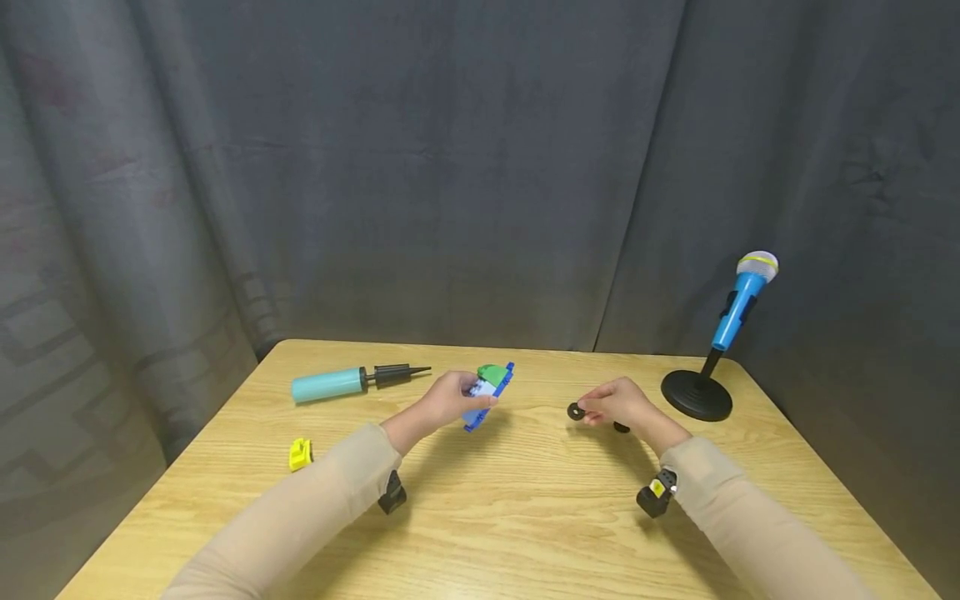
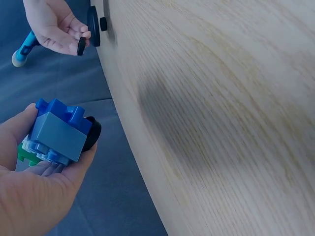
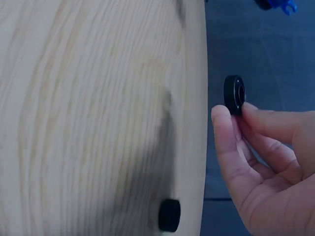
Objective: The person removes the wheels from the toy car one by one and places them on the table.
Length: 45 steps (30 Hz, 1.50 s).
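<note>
Two hands, blue brick toy (image 1: 489,393), black wheel (image 1: 576,411)

In the left wrist view, the left hand (image 2: 37,191) runs off the lower left corner and covers most of the green brick (image 2: 25,153). At the upper right of the right wrist view, only a blue scrap of the brick model (image 3: 278,5) shows. The yellow piece (image 1: 300,454), left of centre in the head view, is too small to identify.

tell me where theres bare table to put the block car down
Bare wood lies on the near table between the forearms, and far right behind the right hand. Crowded: left side by the pump and yellow piece; mic stand at right.
</note>
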### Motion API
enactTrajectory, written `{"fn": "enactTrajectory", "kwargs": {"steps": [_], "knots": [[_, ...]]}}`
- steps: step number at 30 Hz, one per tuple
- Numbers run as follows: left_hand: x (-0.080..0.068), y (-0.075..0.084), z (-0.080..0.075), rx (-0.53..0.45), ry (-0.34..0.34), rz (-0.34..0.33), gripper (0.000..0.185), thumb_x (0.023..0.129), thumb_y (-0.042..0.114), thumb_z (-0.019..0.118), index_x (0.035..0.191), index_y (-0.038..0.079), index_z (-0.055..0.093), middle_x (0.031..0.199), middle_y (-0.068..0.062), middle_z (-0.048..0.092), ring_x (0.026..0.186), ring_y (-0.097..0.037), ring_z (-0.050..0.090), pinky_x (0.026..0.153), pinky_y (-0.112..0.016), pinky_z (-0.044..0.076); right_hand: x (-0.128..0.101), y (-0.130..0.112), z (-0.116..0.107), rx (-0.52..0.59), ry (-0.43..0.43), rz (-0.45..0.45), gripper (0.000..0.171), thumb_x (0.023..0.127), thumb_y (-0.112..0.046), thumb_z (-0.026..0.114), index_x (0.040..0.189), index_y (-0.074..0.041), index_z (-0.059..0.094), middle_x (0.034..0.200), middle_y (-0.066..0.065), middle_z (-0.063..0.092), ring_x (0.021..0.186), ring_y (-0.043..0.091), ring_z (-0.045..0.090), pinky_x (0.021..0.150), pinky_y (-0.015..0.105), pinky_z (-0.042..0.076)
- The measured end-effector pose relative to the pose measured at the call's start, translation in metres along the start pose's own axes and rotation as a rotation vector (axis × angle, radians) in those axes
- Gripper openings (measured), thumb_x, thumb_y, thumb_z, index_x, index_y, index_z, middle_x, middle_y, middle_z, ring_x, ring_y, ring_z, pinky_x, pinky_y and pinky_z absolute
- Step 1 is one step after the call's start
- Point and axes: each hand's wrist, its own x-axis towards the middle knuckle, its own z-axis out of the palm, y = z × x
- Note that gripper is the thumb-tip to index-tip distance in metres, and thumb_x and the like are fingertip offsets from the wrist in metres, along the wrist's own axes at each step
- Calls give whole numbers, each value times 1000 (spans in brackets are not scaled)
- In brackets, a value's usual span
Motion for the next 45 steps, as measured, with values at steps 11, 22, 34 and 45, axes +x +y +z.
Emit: {"fn": "enactTrajectory", "kwargs": {"steps": [11,22,34,45], "knots": [[-3,0,1,-12,-14,-12,50,89,31,71,125,-3,60,108,-11,69,92,-17,65,83,-35,54,14,24,-7,-76,128,25,17,91,0,63,100,14,67,77,14,72,60,13,68,62,29,58],[-4,2,4,-14,-22,-27,50,89,30,71,126,-2,59,109,-11,69,91,-16,66,82,-35,54,17,34,-4,-152,152,42,11,88,2,66,92,12,70,76,16,71,55,12,67,58,25,57],[-2,-2,5,-19,-15,-41,54,88,30,72,128,-3,58,110,-12,68,89,-16,64,80,-33,53,17,29,-7,-181,98,36,11,88,5,64,91,15,69,79,20,70,55,11,66,58,26,57],[-5,0,8,13,-12,-15,58,86,27,75,130,-5,56,123,-18,64,96,-19,63,83,-34,52,7,6,-25,-145,-29,-5,31,97,-2,52,119,19,57,105,30,66,80,25,70,76,37,58]]}}
